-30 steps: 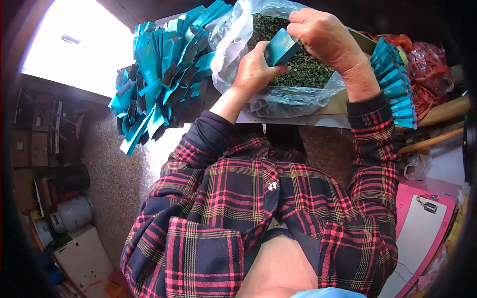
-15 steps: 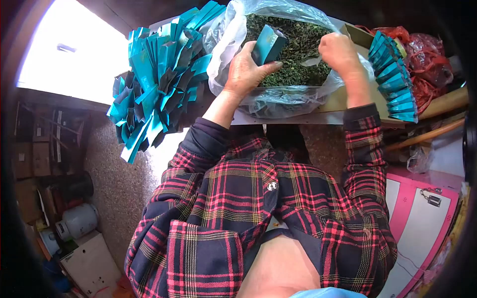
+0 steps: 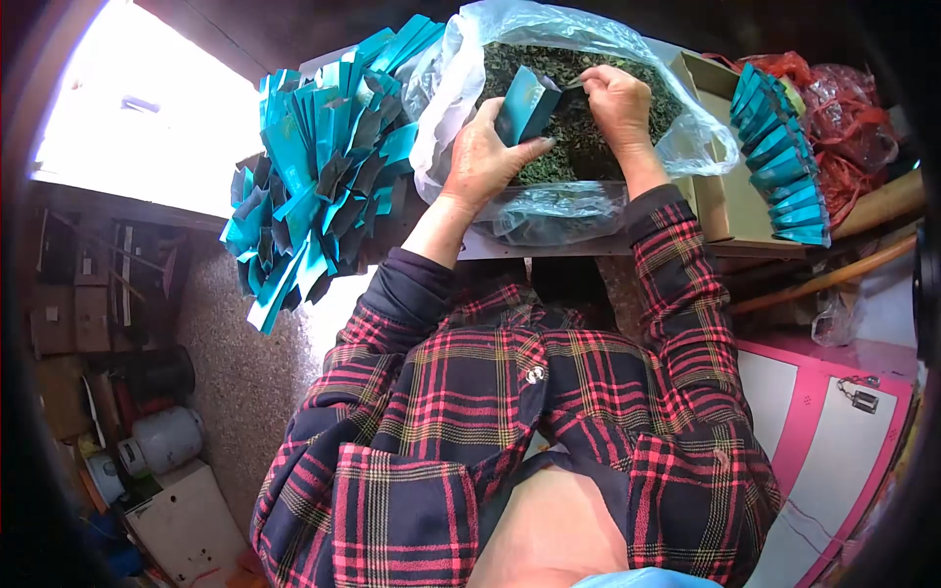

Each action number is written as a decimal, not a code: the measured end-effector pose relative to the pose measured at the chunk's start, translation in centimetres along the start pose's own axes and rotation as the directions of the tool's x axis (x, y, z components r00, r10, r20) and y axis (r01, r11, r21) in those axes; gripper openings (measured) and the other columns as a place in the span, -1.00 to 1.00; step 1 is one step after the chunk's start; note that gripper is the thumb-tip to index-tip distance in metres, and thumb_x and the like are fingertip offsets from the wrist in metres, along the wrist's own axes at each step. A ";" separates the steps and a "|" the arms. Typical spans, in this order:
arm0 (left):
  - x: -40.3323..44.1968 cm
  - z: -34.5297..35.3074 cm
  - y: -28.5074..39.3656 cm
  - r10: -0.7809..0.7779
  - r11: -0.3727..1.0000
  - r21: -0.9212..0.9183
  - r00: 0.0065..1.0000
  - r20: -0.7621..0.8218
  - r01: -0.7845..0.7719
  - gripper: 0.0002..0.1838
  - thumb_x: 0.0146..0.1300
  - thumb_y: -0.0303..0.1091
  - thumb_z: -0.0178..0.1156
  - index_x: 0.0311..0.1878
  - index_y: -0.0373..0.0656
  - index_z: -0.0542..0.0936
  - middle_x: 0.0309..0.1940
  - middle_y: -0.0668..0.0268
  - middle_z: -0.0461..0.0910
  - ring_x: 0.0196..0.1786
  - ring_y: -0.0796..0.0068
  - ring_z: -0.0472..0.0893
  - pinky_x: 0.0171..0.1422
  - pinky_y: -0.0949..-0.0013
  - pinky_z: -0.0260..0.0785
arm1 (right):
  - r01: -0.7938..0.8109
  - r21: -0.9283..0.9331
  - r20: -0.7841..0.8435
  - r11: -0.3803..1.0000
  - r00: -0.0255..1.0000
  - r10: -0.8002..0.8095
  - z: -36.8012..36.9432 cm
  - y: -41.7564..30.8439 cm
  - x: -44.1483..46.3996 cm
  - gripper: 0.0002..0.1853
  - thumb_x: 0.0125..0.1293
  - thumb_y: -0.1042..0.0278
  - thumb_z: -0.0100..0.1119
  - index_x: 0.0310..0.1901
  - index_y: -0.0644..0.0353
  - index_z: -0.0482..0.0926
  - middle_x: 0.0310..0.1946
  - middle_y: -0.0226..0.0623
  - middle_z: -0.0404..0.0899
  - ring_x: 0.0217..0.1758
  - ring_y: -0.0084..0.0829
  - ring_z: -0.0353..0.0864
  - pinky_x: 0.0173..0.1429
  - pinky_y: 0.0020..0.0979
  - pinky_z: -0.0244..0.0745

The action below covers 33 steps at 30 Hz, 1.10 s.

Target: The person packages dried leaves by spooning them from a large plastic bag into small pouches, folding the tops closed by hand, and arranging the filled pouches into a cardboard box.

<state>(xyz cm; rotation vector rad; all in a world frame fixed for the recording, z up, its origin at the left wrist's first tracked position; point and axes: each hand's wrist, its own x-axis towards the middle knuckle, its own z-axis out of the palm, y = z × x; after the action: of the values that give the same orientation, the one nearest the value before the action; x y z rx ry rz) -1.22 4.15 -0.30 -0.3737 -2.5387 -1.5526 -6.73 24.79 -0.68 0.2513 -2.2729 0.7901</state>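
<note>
My left hand [image 3: 482,157] grips a teal paper packet [image 3: 530,106], thumb on the near side, its open mouth facing up and to the right. Between the pinched fingers of my right hand [image 3: 618,101] is a small pale spoon [image 3: 576,82], mostly covered by the fingers, with its tip near the packet's mouth. Both hands are over a clear plastic bag [image 3: 451,118], its rim folded wide. Dried, dark green leaves [image 3: 559,162], resembling loose tea, fill the bag.
Many teal packets [image 3: 309,147] are heaped to the left. At the right, a row of teal packets [image 3: 784,162] stands in a cardboard box [image 3: 720,201], beside red plastic bags [image 3: 848,108]. A pink-and-white cabinet [image 3: 823,421] is at lower right.
My right hand has moved left with the spoon, from the right side of the leaves to the packet's mouth. The left hand still holds the packet, now slightly lower in view.
</note>
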 end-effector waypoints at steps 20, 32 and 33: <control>0.1 0.3 0.0 0.002 0.989 0.148 0.999 0.045 -0.008 -0.21 -0.20 -0.04 0.54 0.10 -0.24 0.46 -0.14 0.01 0.62 -0.04 0.09 0.62 0.08 0.20 0.42 | 0.030 0.357 0.017 0.934 0.999 -0.038 -6.3 -0.6 0.8 -0.86 0.17 0.69 0.11 -0.33 0.29 0.65 -0.47 -0.42 0.58 -0.47 -0.65 0.49 -0.36 -0.61 0.41; -0.1 0.5 -0.2 0.008 0.992 0.125 0.999 0.047 -0.014 -0.17 -0.23 -0.06 0.56 0.11 -0.25 0.44 -0.13 -0.02 0.61 -0.02 0.05 0.62 0.08 0.18 0.43 | 0.106 0.380 0.236 0.919 0.949 -0.207 -6.7 -1.4 1.7 -0.83 0.04 0.75 0.11 -0.38 0.30 0.62 -0.40 -0.34 0.64 -0.33 -0.53 0.61 -0.20 -0.53 0.51; -0.2 0.5 -0.2 0.006 0.994 0.112 0.999 0.050 -0.011 -0.17 -0.23 -0.06 0.56 0.12 -0.24 0.44 -0.13 -0.02 0.61 -0.02 0.06 0.62 0.08 0.18 0.43 | 0.169 0.345 0.246 0.923 0.933 -0.262 -6.6 -1.7 1.9 -0.84 0.04 0.75 0.12 -0.38 0.30 0.61 -0.40 -0.33 0.64 -0.32 -0.52 0.61 -0.19 -0.52 0.51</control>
<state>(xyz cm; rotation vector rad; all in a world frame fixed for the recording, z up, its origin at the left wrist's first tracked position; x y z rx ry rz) -1.09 4.46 -0.69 -0.4131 -2.6437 -1.4062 -3.76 27.49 5.12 0.8050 -2.3169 1.0562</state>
